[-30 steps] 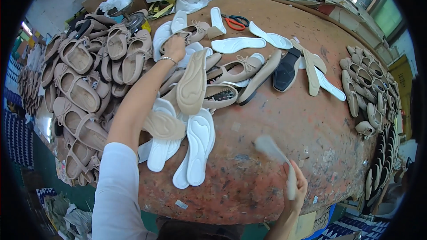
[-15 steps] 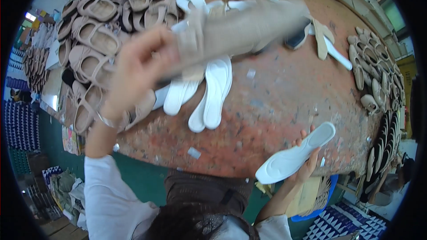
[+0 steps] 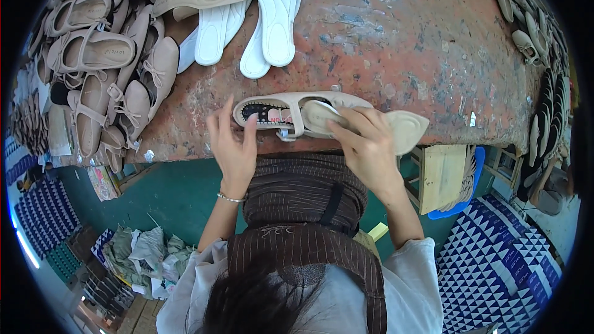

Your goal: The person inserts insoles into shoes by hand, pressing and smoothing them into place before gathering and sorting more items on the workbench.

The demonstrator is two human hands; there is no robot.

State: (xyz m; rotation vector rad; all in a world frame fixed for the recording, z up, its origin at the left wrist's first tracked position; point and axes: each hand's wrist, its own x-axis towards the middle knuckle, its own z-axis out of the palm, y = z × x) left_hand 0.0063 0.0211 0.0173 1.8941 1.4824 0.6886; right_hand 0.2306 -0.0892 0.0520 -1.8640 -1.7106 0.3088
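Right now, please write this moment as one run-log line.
left hand: at strapped shoe, left end; right hand: holding beige insole; table: white insoles, other beige shoes

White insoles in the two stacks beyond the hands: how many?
4 clear: on the right, an upper insole and a lower insole; on the left, a front insole and a back insole. A pale edge left of these may be another; more may be hidden.
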